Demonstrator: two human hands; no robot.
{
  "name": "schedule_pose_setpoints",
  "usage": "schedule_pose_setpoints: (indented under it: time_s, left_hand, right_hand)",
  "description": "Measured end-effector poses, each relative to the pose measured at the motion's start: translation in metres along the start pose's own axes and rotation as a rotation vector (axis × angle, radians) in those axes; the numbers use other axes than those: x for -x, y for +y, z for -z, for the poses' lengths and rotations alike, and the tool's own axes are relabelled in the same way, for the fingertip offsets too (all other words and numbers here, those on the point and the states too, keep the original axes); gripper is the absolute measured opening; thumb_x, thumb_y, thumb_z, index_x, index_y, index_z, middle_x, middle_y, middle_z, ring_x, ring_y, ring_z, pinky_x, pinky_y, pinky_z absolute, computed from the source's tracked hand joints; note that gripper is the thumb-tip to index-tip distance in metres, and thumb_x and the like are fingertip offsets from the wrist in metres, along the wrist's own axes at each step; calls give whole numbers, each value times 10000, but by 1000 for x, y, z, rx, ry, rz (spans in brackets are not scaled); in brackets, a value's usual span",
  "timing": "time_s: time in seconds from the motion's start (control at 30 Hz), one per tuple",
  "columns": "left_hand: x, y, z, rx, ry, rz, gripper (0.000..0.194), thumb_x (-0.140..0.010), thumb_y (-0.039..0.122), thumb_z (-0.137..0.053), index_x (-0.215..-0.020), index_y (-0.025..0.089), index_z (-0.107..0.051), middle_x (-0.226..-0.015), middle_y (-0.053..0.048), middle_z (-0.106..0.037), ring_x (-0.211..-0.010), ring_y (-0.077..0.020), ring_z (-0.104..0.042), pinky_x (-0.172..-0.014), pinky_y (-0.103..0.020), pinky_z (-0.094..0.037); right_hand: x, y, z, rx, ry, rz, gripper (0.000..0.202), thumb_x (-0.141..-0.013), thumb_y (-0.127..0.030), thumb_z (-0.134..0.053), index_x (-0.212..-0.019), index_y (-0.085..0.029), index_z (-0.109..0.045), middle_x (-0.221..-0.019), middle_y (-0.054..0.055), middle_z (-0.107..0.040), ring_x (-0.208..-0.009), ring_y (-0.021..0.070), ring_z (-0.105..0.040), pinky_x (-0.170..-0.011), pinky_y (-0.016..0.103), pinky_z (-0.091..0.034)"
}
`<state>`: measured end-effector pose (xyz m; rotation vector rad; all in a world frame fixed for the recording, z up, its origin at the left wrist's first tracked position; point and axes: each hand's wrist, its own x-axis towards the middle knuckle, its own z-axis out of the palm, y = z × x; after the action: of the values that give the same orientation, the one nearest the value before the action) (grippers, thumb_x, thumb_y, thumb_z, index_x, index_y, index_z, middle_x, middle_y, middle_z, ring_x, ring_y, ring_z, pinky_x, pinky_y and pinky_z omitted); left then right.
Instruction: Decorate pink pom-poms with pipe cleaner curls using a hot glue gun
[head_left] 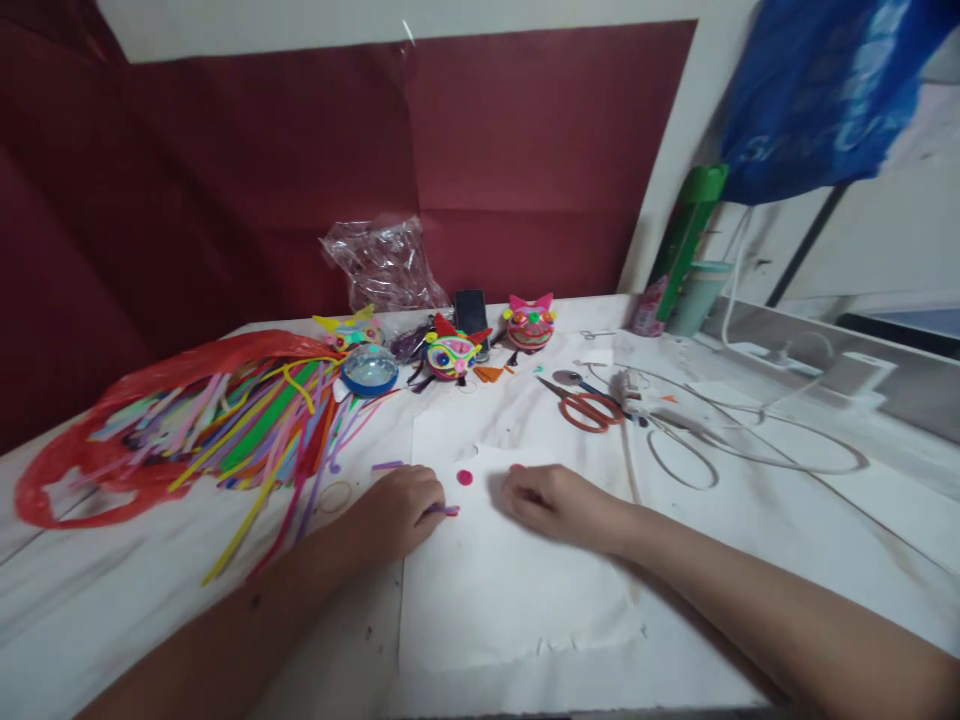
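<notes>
My left hand [409, 503] rests at the left edge of a white paper sheet [517, 610], its fingers closed on a short purple strip [444, 510] with a reddish tip. Just behind this hand lies another short purple strip [387, 465]. On the paper between my hands is a small dark pink disc [465, 478]. My right hand [547, 500] is curled on the right part of the sheet. A bit of pink shows at its fingertips, too small to name. Beyond the sheet sit two colourful lion-like heads, one with red ears [452, 352] and one with pink ears [529, 324].
On the left, a red plastic bag [45, 490] spills colourful fuzzy strips [255, 420]. Near them stands a blue-rimmed clear dome [370, 372]. Orange-handled scissors [589, 410] and white cables [750, 455] lie at right. A phone [471, 312] leans at the back.
</notes>
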<state>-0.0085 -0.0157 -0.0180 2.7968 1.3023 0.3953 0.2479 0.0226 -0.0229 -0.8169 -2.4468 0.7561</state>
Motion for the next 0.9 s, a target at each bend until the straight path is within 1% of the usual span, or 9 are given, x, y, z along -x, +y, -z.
schedule_pose_setpoints:
  time_s: [0.07, 0.17, 0.3, 0.43, 0.53, 0.63, 0.73, 0.8, 0.9]
  left_hand:
    - [1, 4, -1, -16, -6, -21, 154, -851, 152, -520, -702, 170, -551, -717, -22, -593, -718, -163, -547, -662, -283, -380]
    - [1, 6, -4, 49, 58, 15, 182, -814, 167, -540, -633, 175, -530, -663, -13, -570, -678, -157, -530, -643, -279, -372]
    - [-1, -6, -3, 120, 260, 262, 193, -817, 233, -522, -630, 184, -521, -662, -10, -563, -667, -151, -528, -638, -267, -389]
    - [-3, -31, 14, 183, 422, 511, 216, -878, 312, -400, -773, 183, -539, -714, -13, -570, -659, -145, -534, -593, -247, -406]
    - [0, -45, 28, 245, 366, 583, 284, -894, 312, -307, -838, 184, -553, -696, 0, -574, -608, -130, -530, -533, -223, -395]
    - [4, -46, 33, 289, 151, 556, 239, -809, 362, -466, -709, 188, -595, -570, 34, -559, -492, -112, -484, -464, -213, -349]
    - [6, -39, 31, 270, -30, 514, 259, -667, 354, -626, -491, 187, -534, -439, 58, -472, -431, -100, -427, -435, -217, -290]
    - [5, -36, 31, 216, -41, 508, 303, -702, 344, -583, -456, 187, -502, -443, 49, -453, -461, -110, -437, -461, -229, -287]
    - [3, -38, 36, 120, 45, 524, 240, -777, 314, -476, -603, 190, -584, -645, 0, -580, -639, -158, -535, -572, -256, -364]
  right_hand:
    - [2, -4, -3, 84, -79, 67, 157, -874, -233, -472, -737, -193, -537, -651, -25, -510, -574, 108, -420, -572, 224, -354]
    - [2, -4, -5, 128, -94, 64, 167, -896, -260, -468, -751, -198, -521, -641, -30, -489, -561, 110, -409, -562, 222, -352]
    - [1, -2, -6, 126, -100, 52, 195, -911, -291, -453, -753, -199, -520, -636, -27, -485, -555, 113, -415, -552, 223, -352]
    - [2, -2, -5, 126, -115, 57, 185, -910, -285, -447, -763, -199, -521, -654, -20, -494, -565, 117, -421, -561, 229, -365]
    - [2, -2, -5, 133, -111, 71, 169, -908, -279, -449, -791, -199, -541, -659, -16, -513, -566, 120, -429, -565, 238, -367]
    - [2, -1, -4, 133, -96, 79, 167, -904, -268, -456, -788, -200, -555, -654, -14, -528, -556, 121, -435, -558, 242, -368]
    - [2, 1, -5, 126, -81, 89, 157, -896, -260, -472, -796, -205, -580, -657, -7, -553, -556, 127, -461, -560, 245, -375]
    - [3, 2, -5, 120, -73, 89, 145, -891, -256, -483, -813, -209, -596, -674, -1, -575, -569, 133, -490, -567, 245, -381]
    - [3, 2, -5, 127, -74, 69, 133, -888, -260, -493, -834, -209, -604, -689, 4, -593, -581, 138, -516, -573, 243, -386]
